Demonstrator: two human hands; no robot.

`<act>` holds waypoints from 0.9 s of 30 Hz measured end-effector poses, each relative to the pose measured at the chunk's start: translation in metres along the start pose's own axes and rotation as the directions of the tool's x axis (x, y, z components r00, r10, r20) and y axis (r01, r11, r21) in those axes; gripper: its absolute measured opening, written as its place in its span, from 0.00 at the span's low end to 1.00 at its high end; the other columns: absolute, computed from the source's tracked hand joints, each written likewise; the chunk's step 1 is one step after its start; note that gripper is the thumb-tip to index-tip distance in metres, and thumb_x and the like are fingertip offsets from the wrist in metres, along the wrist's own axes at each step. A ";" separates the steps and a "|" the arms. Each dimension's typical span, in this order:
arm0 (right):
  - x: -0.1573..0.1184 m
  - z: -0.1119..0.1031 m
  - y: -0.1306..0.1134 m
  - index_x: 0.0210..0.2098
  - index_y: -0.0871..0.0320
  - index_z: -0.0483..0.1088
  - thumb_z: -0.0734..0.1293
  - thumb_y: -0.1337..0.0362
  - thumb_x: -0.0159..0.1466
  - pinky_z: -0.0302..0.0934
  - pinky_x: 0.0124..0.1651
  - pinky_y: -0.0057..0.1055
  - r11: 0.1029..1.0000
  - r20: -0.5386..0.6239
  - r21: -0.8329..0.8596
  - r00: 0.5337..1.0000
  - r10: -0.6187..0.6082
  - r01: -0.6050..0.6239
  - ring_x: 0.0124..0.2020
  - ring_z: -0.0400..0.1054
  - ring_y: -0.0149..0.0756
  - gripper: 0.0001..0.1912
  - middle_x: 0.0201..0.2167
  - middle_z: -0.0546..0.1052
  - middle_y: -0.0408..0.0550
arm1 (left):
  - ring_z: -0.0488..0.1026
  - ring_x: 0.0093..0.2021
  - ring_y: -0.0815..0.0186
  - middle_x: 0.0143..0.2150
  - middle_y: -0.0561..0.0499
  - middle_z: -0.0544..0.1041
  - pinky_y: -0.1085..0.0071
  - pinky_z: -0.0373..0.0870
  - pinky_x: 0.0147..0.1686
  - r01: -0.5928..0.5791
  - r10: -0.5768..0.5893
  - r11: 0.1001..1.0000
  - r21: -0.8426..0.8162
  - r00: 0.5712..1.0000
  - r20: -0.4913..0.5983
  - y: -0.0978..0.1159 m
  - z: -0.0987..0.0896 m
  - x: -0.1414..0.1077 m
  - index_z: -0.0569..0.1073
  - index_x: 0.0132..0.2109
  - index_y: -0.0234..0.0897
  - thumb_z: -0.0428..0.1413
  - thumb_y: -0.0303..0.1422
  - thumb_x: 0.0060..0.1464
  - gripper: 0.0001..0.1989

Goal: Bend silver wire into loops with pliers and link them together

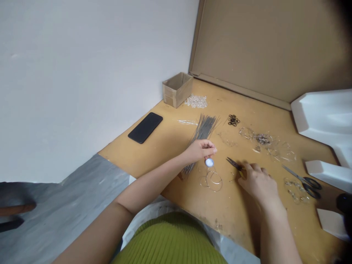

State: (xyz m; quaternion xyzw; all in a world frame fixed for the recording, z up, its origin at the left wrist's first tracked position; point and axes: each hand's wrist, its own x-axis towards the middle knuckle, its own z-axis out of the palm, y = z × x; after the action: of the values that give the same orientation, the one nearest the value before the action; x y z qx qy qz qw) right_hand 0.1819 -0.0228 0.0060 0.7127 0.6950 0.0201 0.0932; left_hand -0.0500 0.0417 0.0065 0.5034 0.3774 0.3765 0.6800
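Observation:
My left hand is closed in a pinch over the lower part of a bundle of grey wires; what sits between its fingertips is too small to make out. Just below those fingers is a small round blue-and-white disc, with thin wire rings beneath it on the table. To the right, my right hand has its fingers curled around the handles of small dark-tipped pliers, whose jaws point toward the disc.
A cardboard box stands at the back beside small clear pieces. A black phone lies left. Black rings, tangled wire loops and scissors lie right, near white foam pieces.

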 end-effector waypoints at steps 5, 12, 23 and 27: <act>0.004 -0.001 -0.003 0.51 0.56 0.66 0.61 0.56 0.54 0.61 0.38 0.41 1.000 -0.034 0.028 0.999 -0.001 0.002 0.42 0.66 0.51 0.25 0.42 0.72 0.57 | 0.64 0.21 0.79 0.22 0.56 0.69 0.80 0.61 0.23 -0.032 0.032 0.999 0.006 0.999 0.022 0.000 -0.001 -0.001 0.67 0.30 0.31 0.58 0.33 0.46 0.09; 0.008 0.000 0.000 0.44 0.56 0.68 0.58 0.60 0.56 0.61 0.35 0.38 0.982 -0.026 0.184 0.998 0.048 -0.042 0.40 0.69 0.48 0.17 0.38 0.74 0.55 | 0.71 0.28 0.73 0.27 0.52 0.73 0.77 0.65 0.29 -0.046 0.045 0.998 0.031 0.999 0.029 -0.004 -0.002 0.001 0.68 0.32 0.31 0.58 0.32 0.47 0.08; 0.006 0.002 -0.013 0.39 0.58 0.67 0.60 0.60 0.58 0.62 0.32 0.29 0.701 -0.131 0.655 0.956 -0.263 0.282 0.27 0.67 0.33 0.12 0.29 0.74 0.46 | 0.72 0.28 0.72 0.26 0.51 0.75 0.75 0.68 0.30 0.007 -0.006 1.000 -0.010 0.998 0.062 -0.008 -0.004 0.005 0.69 0.31 0.30 0.59 0.31 0.46 0.09; 0.005 0.000 -0.012 0.38 0.58 0.68 0.61 0.60 0.58 0.62 0.31 0.28 0.688 -0.128 0.668 0.954 -0.271 0.285 0.25 0.67 0.32 0.12 0.27 0.74 0.44 | 0.72 0.27 0.72 0.26 0.51 0.74 0.75 0.68 0.29 0.008 -0.008 1.000 -0.006 0.997 0.074 -0.008 -0.007 0.005 0.68 0.32 0.30 0.59 0.32 0.46 0.09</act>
State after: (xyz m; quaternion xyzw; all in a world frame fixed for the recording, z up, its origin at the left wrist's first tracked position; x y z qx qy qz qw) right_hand 0.1702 -0.0174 0.0038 0.5835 0.7543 -0.2426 -0.1783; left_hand -0.0530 0.0475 -0.0031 0.5133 0.3527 0.3561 0.6966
